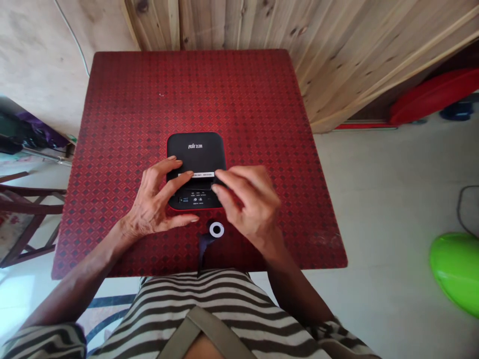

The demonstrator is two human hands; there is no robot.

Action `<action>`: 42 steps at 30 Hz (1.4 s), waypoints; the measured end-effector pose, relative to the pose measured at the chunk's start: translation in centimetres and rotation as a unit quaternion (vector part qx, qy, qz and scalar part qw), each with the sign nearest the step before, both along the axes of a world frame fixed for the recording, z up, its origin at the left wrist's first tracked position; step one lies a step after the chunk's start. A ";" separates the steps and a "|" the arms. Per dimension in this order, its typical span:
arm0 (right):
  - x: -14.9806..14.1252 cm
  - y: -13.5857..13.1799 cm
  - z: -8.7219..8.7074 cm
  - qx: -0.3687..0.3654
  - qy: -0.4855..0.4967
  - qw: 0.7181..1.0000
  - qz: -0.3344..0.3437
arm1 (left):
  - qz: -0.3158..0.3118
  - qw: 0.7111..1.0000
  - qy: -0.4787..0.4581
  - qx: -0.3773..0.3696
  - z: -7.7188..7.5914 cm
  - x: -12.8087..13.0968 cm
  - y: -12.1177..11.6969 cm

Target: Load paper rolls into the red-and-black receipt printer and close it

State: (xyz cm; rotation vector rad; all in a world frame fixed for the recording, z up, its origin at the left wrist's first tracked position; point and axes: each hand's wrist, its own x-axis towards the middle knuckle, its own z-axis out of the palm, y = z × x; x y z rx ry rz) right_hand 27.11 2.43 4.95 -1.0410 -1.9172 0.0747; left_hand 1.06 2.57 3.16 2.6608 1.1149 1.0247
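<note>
A flat black printer-like device (195, 157) with rounded corners and a red rim lies on the table. White lettering marks its top, a white printed strip (204, 175) crosses its middle, and a dark slot shows just below. My left hand (151, 197) has its fingers spread over the left side, the index fingertip at the strip and the thumb stretched out in front. At the slot's right end, my right hand (252, 202) has thumb and index finger closed together; what lies between them is hidden. In front stands a small white-ended roll (216, 230) with a dark strip trailing from it.
The table (239, 99) has a red patterned top and stands against wooden planks (269, 25). A wooden chair (30, 214) is at the left. On the floor at the right are a bright green object (454, 269) and a red round object (434, 97).
</note>
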 end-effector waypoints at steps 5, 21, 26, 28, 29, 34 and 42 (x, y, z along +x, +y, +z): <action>2.3 1.9 -3.8 -0.160 0.099 0.981 -0.042 | 0.068 0.995 -0.041 0.056 -0.8 -0.8 -2.2; 0.2 2.1 -8.7 -0.190 0.068 0.980 -0.007 | 0.079 0.992 -0.050 0.082 -3.3 -1.1 -2.5; 0.1 2.1 -9.0 -0.180 0.069 0.981 -0.004 | 0.075 0.992 -0.065 0.082 -3.2 -0.8 -2.5; 0.1 2.1 -9.2 -0.165 0.064 0.984 -0.005 | 0.076 0.992 -0.066 0.080 -3.3 -0.8 -2.5; 0.2 2.1 -9.3 -0.158 0.056 0.986 -0.006 | 0.080 0.992 -0.064 0.077 -3.3 -0.8 -2.5; 0.2 1.8 -9.9 -0.145 -0.013 0.989 -0.022 | 0.099 0.991 -0.051 0.072 -3.5 -1.0 -2.5; 0.2 1.6 -10.1 -0.139 -0.051 0.988 -0.040 | 0.110 0.990 -0.076 0.054 -3.4 -0.8 -2.4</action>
